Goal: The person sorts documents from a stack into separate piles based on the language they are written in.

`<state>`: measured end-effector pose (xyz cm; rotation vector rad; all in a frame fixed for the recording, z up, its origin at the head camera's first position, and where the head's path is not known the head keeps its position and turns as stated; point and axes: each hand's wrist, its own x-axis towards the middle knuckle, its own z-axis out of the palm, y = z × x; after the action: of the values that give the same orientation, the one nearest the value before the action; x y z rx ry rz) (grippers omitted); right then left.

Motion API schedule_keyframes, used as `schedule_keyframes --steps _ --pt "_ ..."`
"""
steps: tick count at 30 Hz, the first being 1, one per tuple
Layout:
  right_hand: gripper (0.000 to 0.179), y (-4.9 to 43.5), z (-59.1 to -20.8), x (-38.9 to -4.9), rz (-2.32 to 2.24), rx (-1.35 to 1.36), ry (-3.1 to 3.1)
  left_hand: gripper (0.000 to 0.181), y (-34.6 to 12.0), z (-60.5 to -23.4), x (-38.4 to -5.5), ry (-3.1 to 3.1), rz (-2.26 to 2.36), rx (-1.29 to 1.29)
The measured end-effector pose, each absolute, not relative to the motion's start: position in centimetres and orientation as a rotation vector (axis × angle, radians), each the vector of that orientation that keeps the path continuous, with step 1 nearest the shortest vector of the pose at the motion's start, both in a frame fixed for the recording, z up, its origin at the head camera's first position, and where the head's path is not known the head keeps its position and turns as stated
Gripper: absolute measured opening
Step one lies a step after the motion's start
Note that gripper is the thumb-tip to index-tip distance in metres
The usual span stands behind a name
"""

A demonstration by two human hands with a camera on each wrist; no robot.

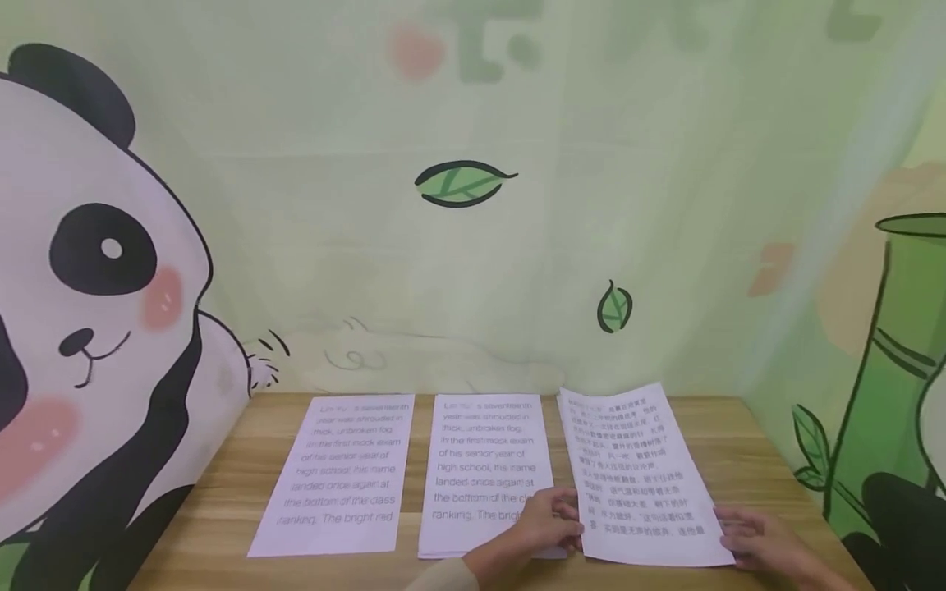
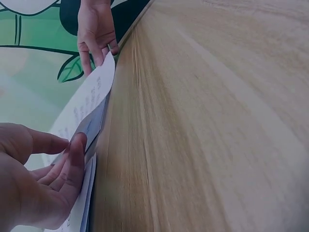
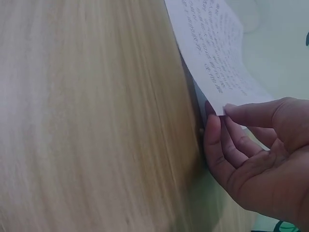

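On my feed, the left hand [image 1: 528, 533] and right hand [image 1: 772, 542] pinch the Chinese-text sheet [image 1: 643, 484] just right of the middle English-text stack [image 1: 484, 460]: positioning, I judge, calling next for level, even handling.

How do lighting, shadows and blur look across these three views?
Head: soft, even light without harsh glare, though print on the leftmost sheet looks smeared in places; left wrist: writing on the held sheet too blurred to read; right wrist: pale sheen on the table toward the left edge, a dark shadow near the right hand.
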<state>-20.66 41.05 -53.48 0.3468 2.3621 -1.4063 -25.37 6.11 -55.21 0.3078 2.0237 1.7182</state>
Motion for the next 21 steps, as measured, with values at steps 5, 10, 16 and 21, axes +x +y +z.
schedule_keyframes --steps 5,10,16,21 --pt "0.056 40.9 -54.0 -20.8 -1.415 0.41 2.369 0.049 6.0 -55.1 -25.5 2.028 1.69 0.306" --pt "0.057 41.0 -53.8 -20.8 -1.428 0.474 2.366 0.052 5.9 -54.8 -25.7 1.99 1.661 0.313" --pt "0.058 41.1 -53.5 -21.1 -1.428 0.499 2.4 0.054 6.1 -54.6 -26.2 2.045 1.591 0.317" --pt "0.055 41.6 -53.7 -21.1 -1.376 0.503 2.424 0.054 6.2 -54.5 -26.4 2.1 1.557 0.315"
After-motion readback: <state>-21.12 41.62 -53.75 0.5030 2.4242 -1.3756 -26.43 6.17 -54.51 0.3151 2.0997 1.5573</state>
